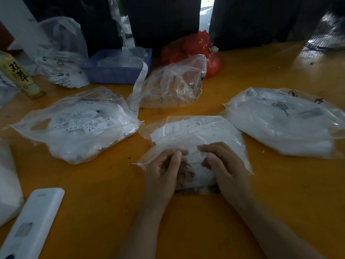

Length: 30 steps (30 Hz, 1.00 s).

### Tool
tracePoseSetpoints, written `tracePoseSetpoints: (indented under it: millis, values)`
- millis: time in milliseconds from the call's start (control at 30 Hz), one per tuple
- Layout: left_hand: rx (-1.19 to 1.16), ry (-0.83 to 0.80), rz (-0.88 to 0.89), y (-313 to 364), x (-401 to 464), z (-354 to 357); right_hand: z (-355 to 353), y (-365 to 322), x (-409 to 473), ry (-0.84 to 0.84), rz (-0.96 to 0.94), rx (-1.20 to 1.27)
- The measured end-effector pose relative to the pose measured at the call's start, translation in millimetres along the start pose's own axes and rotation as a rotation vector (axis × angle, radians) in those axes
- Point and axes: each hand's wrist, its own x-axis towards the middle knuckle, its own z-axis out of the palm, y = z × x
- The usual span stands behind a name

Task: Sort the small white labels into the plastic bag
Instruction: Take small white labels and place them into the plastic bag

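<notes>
A person's two bare hands work over an orange-brown tabletop [104,193], seen from above. Near the middle of the tabletop's near half lies a clear plastic bag [194,135] with small white labels [186,128] showing through its far part. Both hands rest on the near end of this bag. The left hand [164,171] has its fingers curled, thumb and forefinger pressed together at the bag's film; whether a label sits between them cannot be told. The right hand [224,165] also has curled fingers, and they pinch a small white printed label [202,153] just beside the left fingertips.

Toward the left edge lies a second clear bag [78,128] full of printed white labels. Toward the right edge lies a third bag [283,124], packed with white contents and printed with black marks. Behind the middle bag a crumpled clear bag [175,85] stands loosely, with a long strip of labels [139,85] draped beside it. Farther back sit a blue plastic basket [115,70], a red plastic bag [196,51] and another clear bag [61,53] near the far left corner. A yellow-green bottle [18,75] stands by the left edge. A white remote control [31,225] lies at the near left corner.
</notes>
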Motion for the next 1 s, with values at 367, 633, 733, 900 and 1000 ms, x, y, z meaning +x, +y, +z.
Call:
tracePoseSetpoints:
  millis: [367, 633, 733, 900, 1000]
  values:
    - [0.03, -0.105, 0.01, 3.4, -3.1, -0.7, -2.2, -3.8, -0.1, -0.055, -0.068, -0.164]
    - [-0.115, 0.004, 0.009, 0.8, 0.9, -3.7, -1.4, 0.3, -0.6, -0.002, -0.085, -0.116]
    - [-0.32, 0.0, -0.065, 0.7, 1.8, -4.5, -1.9, 4.1, -2.7, 0.077, 0.036, 0.028]
    - [-0.392, -0.028, -0.075, -4.3, 3.7, -6.9, -1.7, 5.6, -1.9, 0.09, 0.109, 0.178]
    - [-0.423, -0.028, -0.088, -6.8, 4.8, -7.3, -4.0, 4.3, -3.0, 0.065, 0.118, 0.174]
